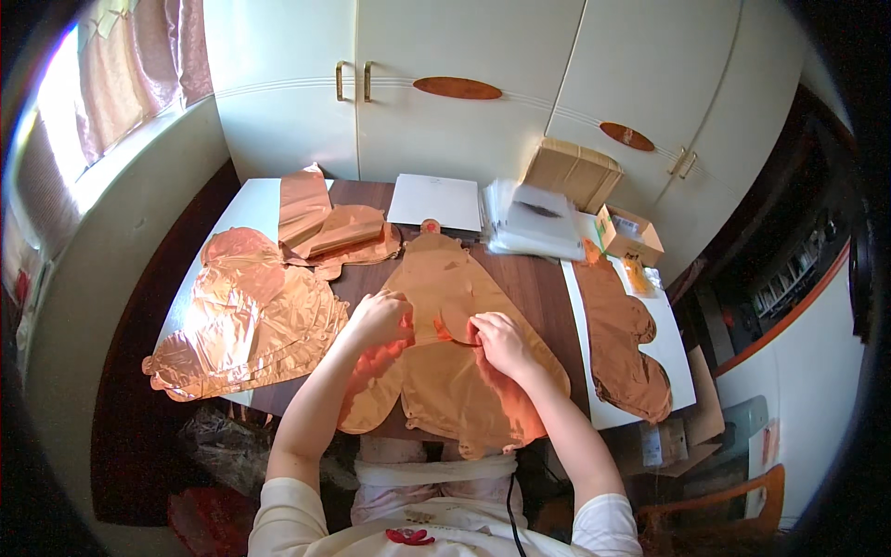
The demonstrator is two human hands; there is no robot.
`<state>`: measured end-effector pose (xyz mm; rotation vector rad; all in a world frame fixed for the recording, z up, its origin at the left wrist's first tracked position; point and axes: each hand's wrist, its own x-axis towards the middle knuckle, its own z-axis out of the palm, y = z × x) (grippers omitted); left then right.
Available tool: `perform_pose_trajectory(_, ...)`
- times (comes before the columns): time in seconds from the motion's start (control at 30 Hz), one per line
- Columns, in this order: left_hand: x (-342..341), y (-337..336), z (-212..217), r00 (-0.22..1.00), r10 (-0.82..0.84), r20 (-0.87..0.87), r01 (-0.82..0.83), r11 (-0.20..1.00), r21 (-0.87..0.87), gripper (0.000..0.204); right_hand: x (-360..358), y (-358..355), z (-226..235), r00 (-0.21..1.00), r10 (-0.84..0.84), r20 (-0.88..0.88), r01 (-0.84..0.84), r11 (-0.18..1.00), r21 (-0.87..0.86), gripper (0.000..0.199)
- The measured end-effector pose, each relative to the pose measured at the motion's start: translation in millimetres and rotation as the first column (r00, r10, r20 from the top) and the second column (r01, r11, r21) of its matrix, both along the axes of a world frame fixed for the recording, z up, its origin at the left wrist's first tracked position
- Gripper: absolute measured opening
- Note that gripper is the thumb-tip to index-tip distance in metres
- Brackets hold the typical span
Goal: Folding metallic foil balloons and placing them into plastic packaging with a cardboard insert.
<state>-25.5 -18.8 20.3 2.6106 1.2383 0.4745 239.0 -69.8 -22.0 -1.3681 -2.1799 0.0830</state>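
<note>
A flat copper-coloured foil balloon [441,283] lies across the middle of the table, wide at the near side and narrowing toward a small round tab at the far end. Over its left part, my left hand [379,318] is closed with curled fingers; whatever they hold, if anything, is hidden. My right hand [501,342] pinches a thin orange-brown strip [455,340] above the balloon's middle. The shiny foil mirrors both hands in orange. I cannot tell whether the strip is joined to the balloon.
Crinkled foil balloons [251,320] lie at the left, with folded foil [329,227] behind. Another flat balloon [622,334] rests on a white board at the right. White sheets [436,200], clear plastic bags [534,221], a cardboard box [574,174] and a small open box [631,234] stand along the back.
</note>
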Motion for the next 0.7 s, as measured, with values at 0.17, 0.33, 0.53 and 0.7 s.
perform_pose_trajectory(0.17,-4,6,-10,0.995,-0.019,0.101,0.030,0.994,-0.108,0.020,10,14,12,0.988,0.147,0.054,-0.144,0.988,-0.055,0.032)
perform_pose_trajectory(0.33,-4,8,-13,0.992,-0.035,0.119,0.056,0.982,-0.180,0.021,19,30,32,0.957,0.201,0.210,-0.136,0.949,-0.285,0.049)
perform_pose_trajectory(0.53,-5,10,-15,0.991,-0.046,0.126,0.067,0.983,-0.171,0.023,23,54,41,0.895,0.292,0.337,-0.110,0.877,-0.468,0.095)
perform_pose_trajectory(0.7,21,-6,8,0.997,-0.032,-0.075,0.026,0.997,-0.075,0.050,20,53,51,0.884,0.290,0.368,-0.082,0.869,-0.488,0.101)
